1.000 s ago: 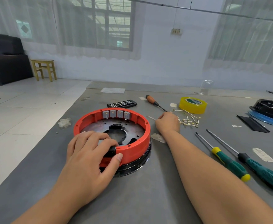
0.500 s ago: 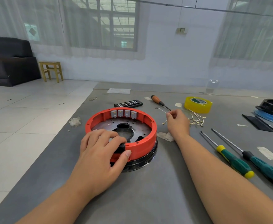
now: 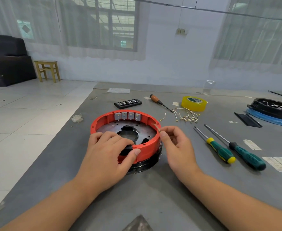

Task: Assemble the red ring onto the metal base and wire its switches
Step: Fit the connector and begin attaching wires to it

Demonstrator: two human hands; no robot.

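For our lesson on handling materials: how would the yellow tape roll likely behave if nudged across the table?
The yellow tape roll lies flat on the table, so it would probably slide, not roll. Its hollow ring shape suggests it is light. Stood on edge, it could well roll away.

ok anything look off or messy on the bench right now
Mostly tidy. A loose heap of short wires lies scattered beside the yellow tape roll, one stray wire apart from it. Torn tape scraps stick to the table near the green-handled screwdrivers. The red ring sits level.
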